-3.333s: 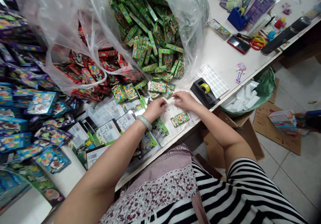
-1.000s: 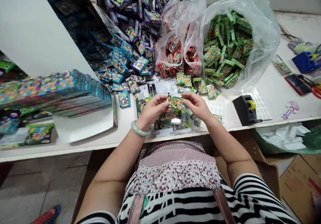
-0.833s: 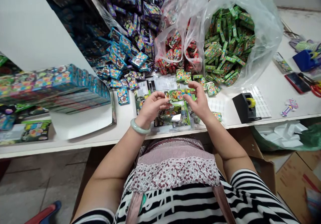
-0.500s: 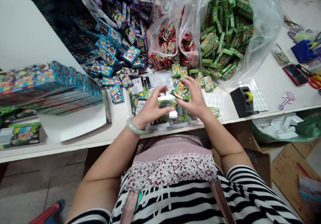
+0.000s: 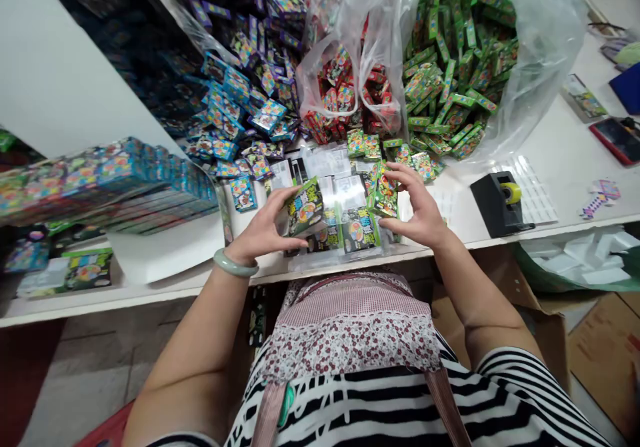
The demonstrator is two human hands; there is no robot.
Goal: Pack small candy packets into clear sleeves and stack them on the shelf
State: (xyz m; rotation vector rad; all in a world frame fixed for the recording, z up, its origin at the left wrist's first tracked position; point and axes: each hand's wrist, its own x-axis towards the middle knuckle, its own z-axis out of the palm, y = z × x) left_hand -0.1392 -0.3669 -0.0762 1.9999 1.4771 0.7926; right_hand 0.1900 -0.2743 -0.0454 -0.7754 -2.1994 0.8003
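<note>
Between bags and table edge: hands (image 5: 286, 223) gripping green-black packets (image 5: 305, 205); tape dispenser (image 5: 495, 203) right.

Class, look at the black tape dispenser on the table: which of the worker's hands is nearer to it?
Right. The right hand is just left of the tape dispenser, not touching it; the left hand is farther left, beyond the right hand.

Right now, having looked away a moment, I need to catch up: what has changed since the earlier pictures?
The left hand let go of the small green box, moved left and took hold of a black-and-green packet. The right hand keeps the box. The tape dispenser stayed put.
</note>
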